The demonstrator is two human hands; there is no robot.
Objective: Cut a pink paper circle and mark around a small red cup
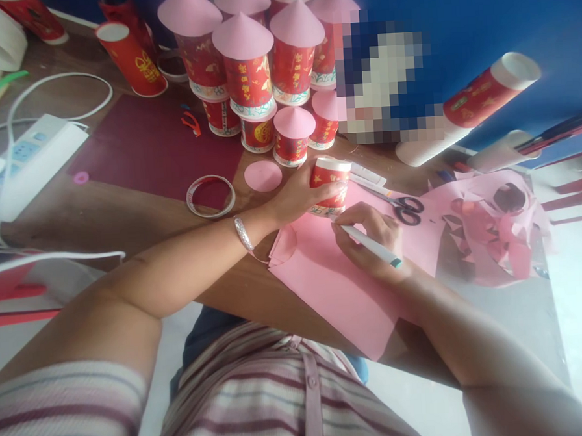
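Note:
My left hand (297, 195) is wrapped around a small red paper cylinder (326, 177) with a white rim and a drawn-on band at its base. The cylinder stands upright on a pink paper sheet (344, 306). In my right hand (372, 233) is a white marker (370, 245) with a green end, its tip close to the cylinder's lower edge. Whether the tip touches the paper or the cylinder I cannot tell. Black-handled scissors (407, 210) lie just beyond my right hand. A pink paper disc (263, 176) rests left of the cylinder.
Red cylinders with pink cone tops (249, 70) stand stacked at the back. A tape roll (210, 196) lies on the left, near a dark red sheet (155, 153). A power strip (39, 159) with white cables is farther left. Pink paper scraps (506, 226) pile up at right.

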